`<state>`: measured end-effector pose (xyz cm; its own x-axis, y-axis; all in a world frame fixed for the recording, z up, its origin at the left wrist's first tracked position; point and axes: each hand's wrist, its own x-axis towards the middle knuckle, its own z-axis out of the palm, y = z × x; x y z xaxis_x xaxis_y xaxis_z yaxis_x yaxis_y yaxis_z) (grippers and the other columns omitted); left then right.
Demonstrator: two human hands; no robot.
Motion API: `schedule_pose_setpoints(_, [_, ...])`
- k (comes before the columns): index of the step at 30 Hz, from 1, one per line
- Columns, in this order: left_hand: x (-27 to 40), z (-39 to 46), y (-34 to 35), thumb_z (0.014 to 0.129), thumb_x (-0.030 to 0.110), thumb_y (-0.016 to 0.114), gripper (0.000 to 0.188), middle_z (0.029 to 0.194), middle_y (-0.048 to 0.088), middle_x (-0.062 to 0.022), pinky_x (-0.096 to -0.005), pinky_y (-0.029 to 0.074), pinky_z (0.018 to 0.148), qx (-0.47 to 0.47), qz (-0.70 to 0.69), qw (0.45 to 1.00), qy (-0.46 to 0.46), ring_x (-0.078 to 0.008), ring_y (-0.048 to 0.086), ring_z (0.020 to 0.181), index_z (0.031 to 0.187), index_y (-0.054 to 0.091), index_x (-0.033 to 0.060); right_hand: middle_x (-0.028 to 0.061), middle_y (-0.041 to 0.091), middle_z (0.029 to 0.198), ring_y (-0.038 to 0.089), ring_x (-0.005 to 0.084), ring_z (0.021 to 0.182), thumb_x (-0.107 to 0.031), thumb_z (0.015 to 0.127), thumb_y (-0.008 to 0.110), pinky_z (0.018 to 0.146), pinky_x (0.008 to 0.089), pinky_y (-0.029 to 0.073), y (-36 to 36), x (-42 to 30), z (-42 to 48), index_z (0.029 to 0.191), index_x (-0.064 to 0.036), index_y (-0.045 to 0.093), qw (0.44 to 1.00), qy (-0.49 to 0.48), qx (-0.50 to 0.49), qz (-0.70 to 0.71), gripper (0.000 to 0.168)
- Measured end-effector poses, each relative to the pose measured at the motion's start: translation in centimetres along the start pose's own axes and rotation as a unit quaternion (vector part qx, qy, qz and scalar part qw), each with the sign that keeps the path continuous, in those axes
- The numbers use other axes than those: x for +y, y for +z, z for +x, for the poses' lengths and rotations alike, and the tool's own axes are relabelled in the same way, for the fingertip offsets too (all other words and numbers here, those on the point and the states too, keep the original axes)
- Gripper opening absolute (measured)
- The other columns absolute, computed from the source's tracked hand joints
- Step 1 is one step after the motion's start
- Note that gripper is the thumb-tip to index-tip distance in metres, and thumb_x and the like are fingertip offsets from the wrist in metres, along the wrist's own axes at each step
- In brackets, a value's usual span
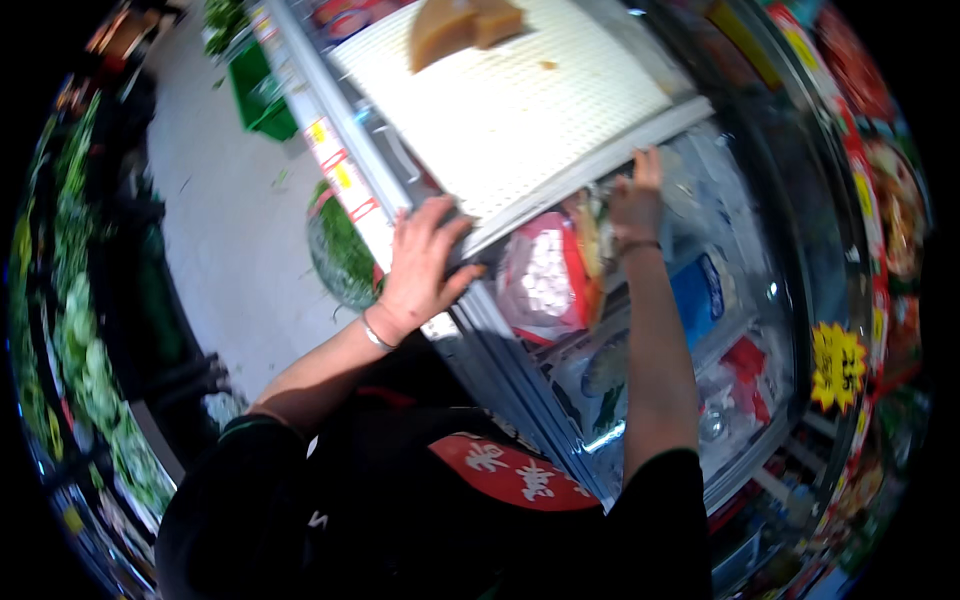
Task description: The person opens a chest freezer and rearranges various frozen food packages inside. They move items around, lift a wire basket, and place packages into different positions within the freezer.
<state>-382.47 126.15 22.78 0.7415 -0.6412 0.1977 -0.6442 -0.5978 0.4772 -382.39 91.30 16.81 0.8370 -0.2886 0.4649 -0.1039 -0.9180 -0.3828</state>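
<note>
My left hand [421,262] rests with spread fingers on the metal front rail of a display freezer, beside the near corner of a white textured board [517,127]. My right hand [637,199] reaches over the freezer, its fingertips at the edging strip [585,180] of the board; whether they grip it is unclear. Brown blocks of food [457,30] lie on the board's far part. Between my arms, a clear and red bag of white pieces [544,277] sits inside the freezer. A blue package [697,296] lies right of my right forearm.
A green plastic basket [262,90] and a bundle of leafy greens [341,247] are on the floor left of the freezer. Shelves of leafy vegetables [90,352] run along the far left. Packaged goods and a yellow star-shaped sign [838,367] line the right side.
</note>
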Motion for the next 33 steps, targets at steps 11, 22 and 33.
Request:
schedule_pose_setpoints(11, [-5.2,-11.3,-4.5,0.081,0.012,0.068,0.031,0.132,0.053,-0.0147,-0.0589,0.025,0.111,0.038,-0.142,0.989,-0.016,-0.0330,0.049,0.126,0.111,0.061,0.0089,0.0244,0.048,0.135,0.045,0.0427,0.124,-0.032,0.091,0.060,0.104,0.0505,0.033,-6.6,-19.1,-15.5,0.128,0.002,0.050,0.988,-0.009,-0.125,0.089,0.051])
schedule_pose_setpoints(22, [-9.4,-21.2,-4.1,0.085,0.008,0.064,0.022,0.124,0.056,-0.0169,-0.0431,0.042,0.098,-0.046,-0.150,0.976,-0.149,-0.0359,0.054,0.116,0.106,0.062,0.0069,0.0217,0.045,0.138,0.042,0.0413,0.126,-0.031,0.074,0.078,0.106,0.0497,0.033,-5.0,-24.3,-17.8,0.129,0.003,0.050,0.972,-0.043,-0.221,0.063,0.071])
schedule_pose_setpoints(33, [-9.8,-25.4,-2.4,0.082,0.010,0.068,0.018,0.110,0.061,-0.0162,-0.0409,0.051,0.085,-0.140,-0.092,0.980,-0.110,-0.0361,0.062,0.099,0.099,0.065,0.0035,0.0195,0.043,0.144,0.029,0.0380,0.139,-0.033,0.077,0.070,0.117,0.0516,0.017,-4.3,-23.7,-19.2,0.127,0.007,0.055,0.966,-0.010,-0.247,0.075,0.066])
